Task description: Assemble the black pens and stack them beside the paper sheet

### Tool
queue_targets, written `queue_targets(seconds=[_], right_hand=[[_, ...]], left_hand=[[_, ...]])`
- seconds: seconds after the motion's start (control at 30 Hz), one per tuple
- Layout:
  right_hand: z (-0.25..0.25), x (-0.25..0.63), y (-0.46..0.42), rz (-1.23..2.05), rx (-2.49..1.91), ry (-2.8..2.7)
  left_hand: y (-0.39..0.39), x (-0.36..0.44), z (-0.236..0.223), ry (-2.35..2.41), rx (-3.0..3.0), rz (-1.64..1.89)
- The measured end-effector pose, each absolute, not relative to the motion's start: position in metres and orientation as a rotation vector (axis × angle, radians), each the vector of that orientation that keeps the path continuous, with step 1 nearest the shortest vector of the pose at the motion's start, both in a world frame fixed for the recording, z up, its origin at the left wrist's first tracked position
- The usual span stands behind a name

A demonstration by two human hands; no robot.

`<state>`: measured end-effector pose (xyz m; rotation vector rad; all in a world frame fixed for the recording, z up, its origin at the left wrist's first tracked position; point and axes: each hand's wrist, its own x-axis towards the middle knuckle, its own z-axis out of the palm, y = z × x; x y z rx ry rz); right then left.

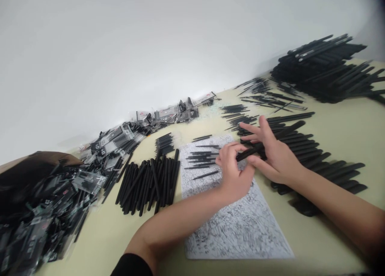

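Note:
My left hand (233, 169) is closed, its thumb and fingers pinched at the near end of a thick black pen barrel (250, 151). The barrel slants up to the right through my right hand (278, 159). That hand's thumb rests by the barrel while its other fingers stretch out above. Below both hands lies a white sheet (228, 228) covered in dark scribbles. Several thin black refills (203, 157) lie in a row on the sheet, beside my left hand. Close by my right hand spreads a row of thick black pen barrels (319, 159).
More black barrels (147, 183) are heaped left of the sheet. Clear plastic packets (90, 181) pile up along the left side, by a dark bag (36, 171). Small bundles of thin refills (237, 115) lie behind the hands. A tall black pen stack (321, 71) stands at back right.

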<state>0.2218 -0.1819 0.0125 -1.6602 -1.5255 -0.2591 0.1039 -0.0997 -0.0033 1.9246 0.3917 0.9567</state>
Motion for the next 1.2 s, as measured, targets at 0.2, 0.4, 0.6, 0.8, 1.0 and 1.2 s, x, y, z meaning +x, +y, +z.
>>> queue_targets(seconds=[0.2, 0.4, 0.6, 0.8, 1.0, 1.2], right_hand=[[0.013, 0.221, -0.184, -0.213, -1.669, -1.506], [0.013, 0.224, -0.183, -0.214, -1.703, -1.500], [0.015, 0.223, -0.184, -0.210, -1.759, -1.495], [0.014, 0.222, -0.183, -0.242, -1.835, -1.466], [0.017, 0.220, -0.184, -0.247, -1.832, -1.453], [0.019, 0.225, -0.187, -0.301, -1.787, -1.526]], left_hand=[[-0.097, 0.106, -0.004, 0.410, 1.931, 0.866], [-0.098, 0.106, -0.003, 0.387, 1.996, 0.927], [-0.098, 0.105, -0.001, 0.352, 2.013, 0.998], [-0.099, 0.105, 0.001, 0.391, 2.017, 1.016], [-0.097, 0.103, 0.001, 0.310, 1.964, 1.095], [-0.088, 0.099, 0.021, 0.269, 1.807, 1.160]])
